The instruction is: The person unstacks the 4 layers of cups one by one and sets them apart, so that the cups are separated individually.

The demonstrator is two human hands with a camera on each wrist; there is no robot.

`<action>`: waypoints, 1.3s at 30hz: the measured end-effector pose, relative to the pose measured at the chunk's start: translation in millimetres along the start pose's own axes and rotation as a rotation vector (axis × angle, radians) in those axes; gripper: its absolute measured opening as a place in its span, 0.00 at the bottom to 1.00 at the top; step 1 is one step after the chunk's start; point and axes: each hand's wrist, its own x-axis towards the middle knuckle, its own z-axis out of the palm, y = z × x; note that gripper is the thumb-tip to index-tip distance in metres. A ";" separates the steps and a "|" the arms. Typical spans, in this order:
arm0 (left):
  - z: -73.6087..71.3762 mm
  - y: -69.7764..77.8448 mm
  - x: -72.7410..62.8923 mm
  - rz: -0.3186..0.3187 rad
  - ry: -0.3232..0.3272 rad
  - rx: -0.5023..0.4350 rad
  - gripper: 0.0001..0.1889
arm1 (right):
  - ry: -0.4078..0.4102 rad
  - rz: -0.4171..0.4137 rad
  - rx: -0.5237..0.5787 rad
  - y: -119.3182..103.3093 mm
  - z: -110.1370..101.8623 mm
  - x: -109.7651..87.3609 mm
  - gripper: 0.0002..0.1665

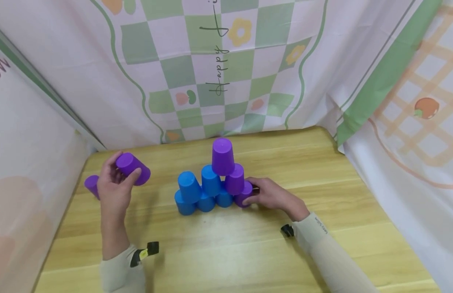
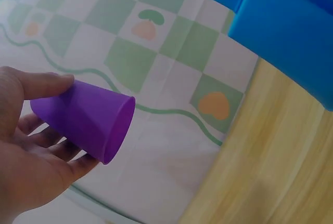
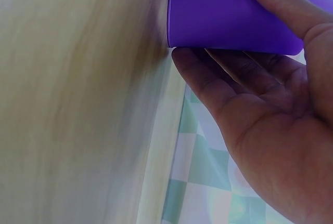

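My left hand [image 1: 114, 183] grips a purple cup [image 1: 133, 169] above the table's left side, thumb on one side and fingers on the other. In the left wrist view that cup [image 2: 88, 115] lies tilted with its open end pointing away from the palm. At the right end of a cup pyramid, my right hand [image 1: 270, 194] holds the bottom-row purple cup [image 1: 243, 195] between thumb and fingers. Blue cups [image 1: 186, 203] fill the rest of that row. Above stand two blue cups [image 1: 189, 187] and a purple cup [image 1: 234, 180], topped by another purple cup [image 1: 223, 156].
A further purple cup [image 1: 91, 185] is at the left, partly hidden behind my left hand. The wooden table [image 1: 219, 252] meets patterned cloth [image 1: 226, 73] at the back, with more cloth along both sides.
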 end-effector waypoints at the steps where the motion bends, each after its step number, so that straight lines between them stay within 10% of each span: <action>1: -0.8 -1.3 0.7 -0.006 0.003 -0.001 0.35 | 0.002 -0.001 0.001 0.2 0.2 -0.1 0.26; 39: -24.8 -59.2 20.0 -0.240 0.153 0.038 0.39 | 0.010 -0.013 0.009 0.4 1.5 -0.1 0.27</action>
